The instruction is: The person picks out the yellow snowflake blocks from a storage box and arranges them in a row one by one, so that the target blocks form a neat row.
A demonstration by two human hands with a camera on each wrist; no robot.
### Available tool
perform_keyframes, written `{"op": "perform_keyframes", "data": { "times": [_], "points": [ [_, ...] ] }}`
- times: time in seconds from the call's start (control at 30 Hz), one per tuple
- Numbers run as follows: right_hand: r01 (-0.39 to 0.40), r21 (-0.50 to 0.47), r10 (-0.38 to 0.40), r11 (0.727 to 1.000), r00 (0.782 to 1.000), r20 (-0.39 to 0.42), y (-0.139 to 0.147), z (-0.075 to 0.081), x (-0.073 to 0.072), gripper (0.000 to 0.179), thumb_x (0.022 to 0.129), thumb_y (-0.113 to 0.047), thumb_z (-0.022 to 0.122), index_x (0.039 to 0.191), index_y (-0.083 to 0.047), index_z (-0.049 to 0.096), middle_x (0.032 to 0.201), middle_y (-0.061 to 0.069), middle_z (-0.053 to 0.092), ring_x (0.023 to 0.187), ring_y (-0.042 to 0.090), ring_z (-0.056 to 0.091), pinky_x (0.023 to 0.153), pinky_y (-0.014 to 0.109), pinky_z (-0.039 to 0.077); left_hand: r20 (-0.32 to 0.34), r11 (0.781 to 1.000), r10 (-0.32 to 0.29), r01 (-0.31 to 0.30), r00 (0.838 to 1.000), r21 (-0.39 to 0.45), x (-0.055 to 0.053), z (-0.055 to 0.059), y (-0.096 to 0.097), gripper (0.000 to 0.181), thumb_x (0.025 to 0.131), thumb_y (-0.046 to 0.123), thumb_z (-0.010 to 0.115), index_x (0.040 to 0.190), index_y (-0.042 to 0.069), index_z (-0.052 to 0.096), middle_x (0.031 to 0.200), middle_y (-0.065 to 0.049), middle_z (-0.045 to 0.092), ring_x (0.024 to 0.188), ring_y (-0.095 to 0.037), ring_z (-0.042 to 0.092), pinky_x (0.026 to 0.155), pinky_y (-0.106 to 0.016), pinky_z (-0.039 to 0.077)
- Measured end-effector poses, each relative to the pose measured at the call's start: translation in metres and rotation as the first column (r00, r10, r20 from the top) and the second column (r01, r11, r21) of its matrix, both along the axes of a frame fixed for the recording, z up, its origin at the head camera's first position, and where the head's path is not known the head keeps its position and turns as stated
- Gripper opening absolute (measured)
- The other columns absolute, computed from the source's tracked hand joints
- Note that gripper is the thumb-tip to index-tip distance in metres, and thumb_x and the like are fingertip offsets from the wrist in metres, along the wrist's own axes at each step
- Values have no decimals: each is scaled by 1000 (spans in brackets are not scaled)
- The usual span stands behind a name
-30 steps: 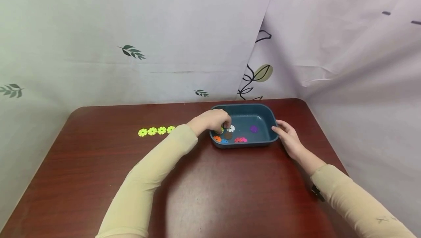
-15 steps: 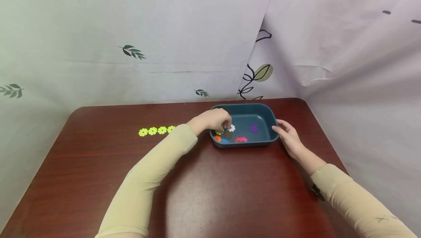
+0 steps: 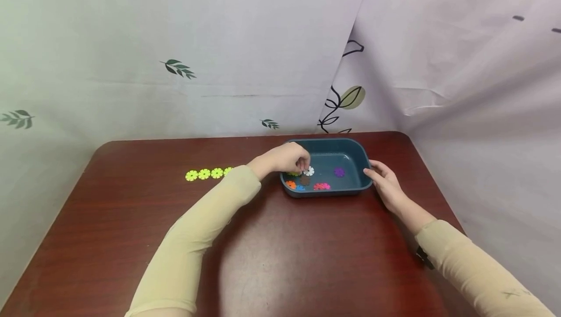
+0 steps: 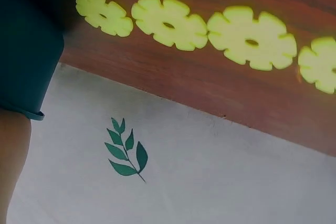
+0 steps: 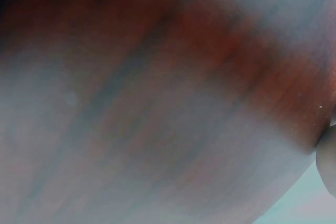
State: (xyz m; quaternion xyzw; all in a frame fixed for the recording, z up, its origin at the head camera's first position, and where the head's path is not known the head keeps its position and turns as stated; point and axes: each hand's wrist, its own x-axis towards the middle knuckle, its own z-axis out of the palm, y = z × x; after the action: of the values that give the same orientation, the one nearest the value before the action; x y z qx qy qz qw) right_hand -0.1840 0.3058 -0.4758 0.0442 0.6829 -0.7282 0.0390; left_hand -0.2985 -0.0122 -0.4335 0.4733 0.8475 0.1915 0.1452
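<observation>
My left hand point(image 3: 290, 158) reaches over the left end of a dark blue plastic bin point(image 3: 326, 192), fingers bent down close to a white snowflake disc point(image 3: 309, 171). Whether those fingers pinch a disc I cannot tell. Partly under this hand lies a yellow-green snowflake disc point(image 3: 292, 174). Brown point(image 3: 305, 180), orange point(image 3: 291, 185), blue point(image 3: 300, 188), pink point(image 3: 325, 186) and purple point(image 3: 339, 172) discs lie in the bin too. My right hand point(image 3: 387, 186) grips the bin's right wall, thumb over the rim and other fingers outside.
Left of the bin, several yellow discs point(image 4: 252, 38) lie in a row on the dark red wooden table point(image 3: 280, 253); the left sleeve point(image 3: 210, 224) overlaps the row's right end. A pale wall covering point(image 3: 228, 54) rises behind the table's far edge. The right wrist view is mostly blurred tabletop.
My left hand has shifted slightly up and to the right inside the bin, its fingertips a little higher. My right hand keeps its grip on the bin, which stays in place.
</observation>
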Motion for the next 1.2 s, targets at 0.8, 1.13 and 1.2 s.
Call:
{"op": "perform_keyframes", "data": {
  "times": [0.8,1.13,1.2],
  "points": [
    [-3,36,3,999,1000,11,1,-3,1,25,108,-8,59,133,-6,54,105,-15,69,95,-2,68,87,12,55,198,919,198,-252,960,303,5,23,-18,10,93,1,79,101,-4,78,94,-11,81,88,-20,77,82,-30,64],
    [-7,24,7,1000,1000,-5,3,-2,0,22,108,-7,59,129,-9,57,104,-13,69,94,-1,68,87,11,55,215,889,259,-320,942,327,7,31,-37,11,92,4,82,101,-2,79,97,-11,80,91,-22,76,87,-32,64],
    [-13,22,14,1000,1000,-7,3,-2,0,22,108,-7,59,130,-8,56,104,-13,69,95,-1,68,87,11,55,218,881,272,-334,937,334,8,31,-42,12,91,3,82,101,-1,79,98,-11,80,91,-22,76,87,-34,64]
  ]
}}
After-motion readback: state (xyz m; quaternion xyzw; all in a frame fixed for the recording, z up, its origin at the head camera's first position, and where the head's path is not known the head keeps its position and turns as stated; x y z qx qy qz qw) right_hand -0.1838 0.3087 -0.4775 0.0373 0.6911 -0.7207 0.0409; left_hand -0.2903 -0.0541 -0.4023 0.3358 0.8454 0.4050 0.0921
